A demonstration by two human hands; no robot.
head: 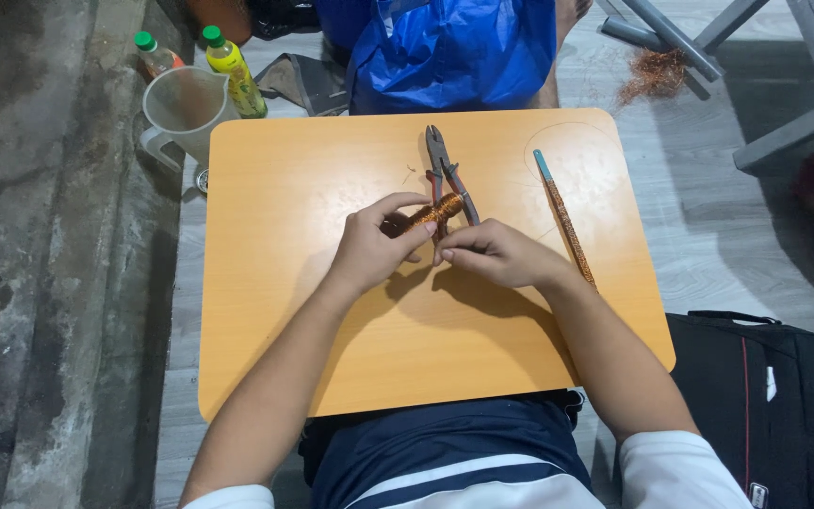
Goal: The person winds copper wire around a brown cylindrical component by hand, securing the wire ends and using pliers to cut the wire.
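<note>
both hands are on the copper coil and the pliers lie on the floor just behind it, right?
Not quite. Both the left hand and right hand are on the copper coil, but the pliers lie on the orange table, not the floor, just behind the coil. The head view shows it.

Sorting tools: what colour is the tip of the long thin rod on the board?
Light blue tip, seen in the head view.

pliers (447, 172) on table (313, 311), rod (565, 221) right
</note>
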